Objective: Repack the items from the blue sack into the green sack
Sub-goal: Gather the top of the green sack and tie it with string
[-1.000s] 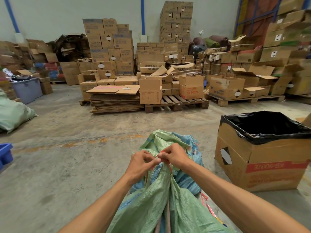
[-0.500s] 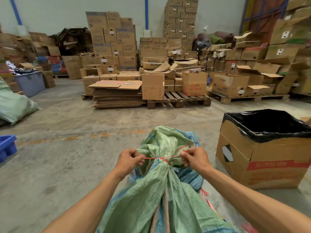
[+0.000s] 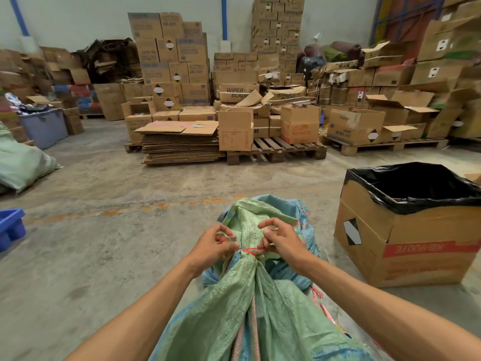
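Green sack (image 3: pixel 250 303), lower centre, neck cinched: my left hand (image 3: pixel 212 247) and right hand (image 3: pixel 282 243), drawn apart half a second before, had closed back in, each pinching an end of the red string (image 3: pixel 246 250), knotting underway, repack apparently finishing.

A single head-worn view, wide-angle, looks forward and down from the person's own height; both forearms enter from the bottom edge and meet close in at the lower centre, where the left hand (image 3: pixel 212 246) and right hand (image 3: pixel 282 242) work at the green sack (image 3: pixel 250 308); beyond lies the concrete floor (image 3: pixel 117 230), then stacked cartons (image 3: pixel 169 48) against the far wall; straight lines bow near the edges, probably from lens distortion.
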Available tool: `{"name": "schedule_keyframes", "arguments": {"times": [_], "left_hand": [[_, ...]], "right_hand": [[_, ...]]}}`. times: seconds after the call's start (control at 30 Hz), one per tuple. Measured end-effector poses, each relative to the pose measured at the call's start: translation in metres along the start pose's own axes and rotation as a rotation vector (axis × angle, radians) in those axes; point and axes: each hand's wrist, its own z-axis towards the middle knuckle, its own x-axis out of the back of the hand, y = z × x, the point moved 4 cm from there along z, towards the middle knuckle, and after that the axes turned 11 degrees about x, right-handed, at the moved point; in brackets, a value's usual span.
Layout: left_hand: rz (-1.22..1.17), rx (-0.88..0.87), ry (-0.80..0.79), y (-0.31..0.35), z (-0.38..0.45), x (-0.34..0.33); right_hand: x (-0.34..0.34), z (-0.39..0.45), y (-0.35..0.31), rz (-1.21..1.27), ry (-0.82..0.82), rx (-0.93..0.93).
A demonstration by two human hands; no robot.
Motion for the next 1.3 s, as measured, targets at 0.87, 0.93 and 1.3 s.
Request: {"name": "schedule_keyframes", "arguments": {"times": [0.87, 0.93, 1.3], "left_hand": [[0.881, -0.089, 0.227, 0.012, 0.005, -0.008], [0.893, -0.096, 0.225, 0.011, 0.007, -0.008], [1.220, -0.177, 0.177, 0.006, -0.004, 0.002]], "right_hand": [[-0.028, 0.001, 0.010, -0.792, -0.181, -0.003], [-0.028, 0.003, 0.007, -0.778, -0.199, 0.008], [-0.015, 0.004, 0.015, -0.989, -0.251, 0.136]]}}
